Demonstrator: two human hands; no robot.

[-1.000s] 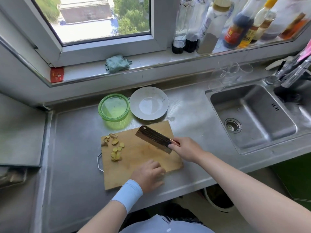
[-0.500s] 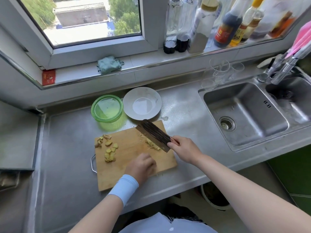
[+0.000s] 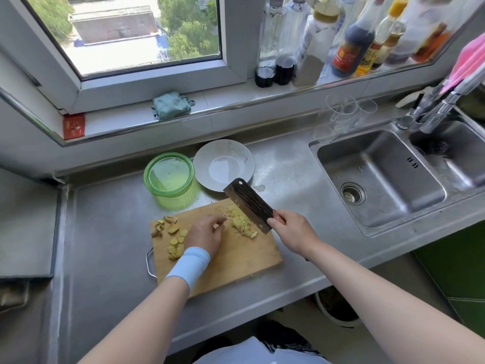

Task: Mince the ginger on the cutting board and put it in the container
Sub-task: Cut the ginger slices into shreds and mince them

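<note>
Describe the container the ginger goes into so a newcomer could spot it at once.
Start at the steel counter left of the sink. Just past the wooden cutting board's far left corner stands the container. Unlike the shallow white dish beside it, it is translucent green and deep.

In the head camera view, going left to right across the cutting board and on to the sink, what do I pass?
ginger chunks → left hand → shredded ginger → right hand, gripping the cleaver → sink
</note>
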